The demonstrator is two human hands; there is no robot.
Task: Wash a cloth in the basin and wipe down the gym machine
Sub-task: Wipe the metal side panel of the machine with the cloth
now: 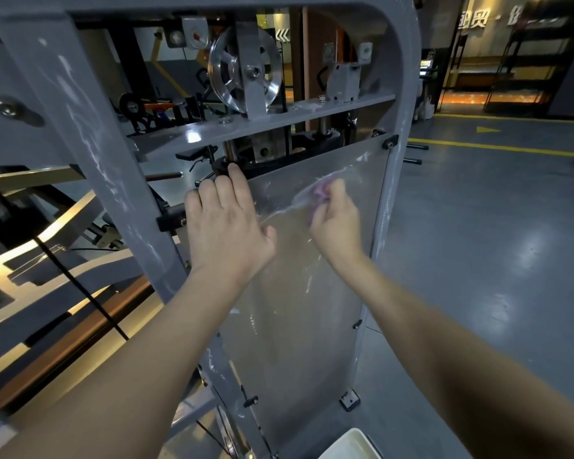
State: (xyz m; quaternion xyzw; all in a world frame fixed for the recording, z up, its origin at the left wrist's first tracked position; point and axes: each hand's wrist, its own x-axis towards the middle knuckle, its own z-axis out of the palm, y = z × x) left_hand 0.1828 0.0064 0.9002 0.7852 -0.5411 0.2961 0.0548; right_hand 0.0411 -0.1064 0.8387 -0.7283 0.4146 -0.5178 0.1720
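Wiping translucent guard panel (299, 293) of gym machine (80, 134). Right hand (337, 223) bunching purple cloth (318, 193), pressed high on panel. Left hand (227, 223) flat, fingers straight, bracing top edge. Best: overlapping downward strokes over streaks; rinse at basin (352, 445).

Grey painted metal frame (90, 154), semi-gloss and streaked with pale smears. A bright, polished metal pulley (242, 74) sits near its top. The clear plastic panel (299, 293) is glossy, with wet smears (heaviest near the top). A soft purple cloth (318, 193) presses on it. The grey floor (494, 226) is smooth and shiny, reflecting lights.
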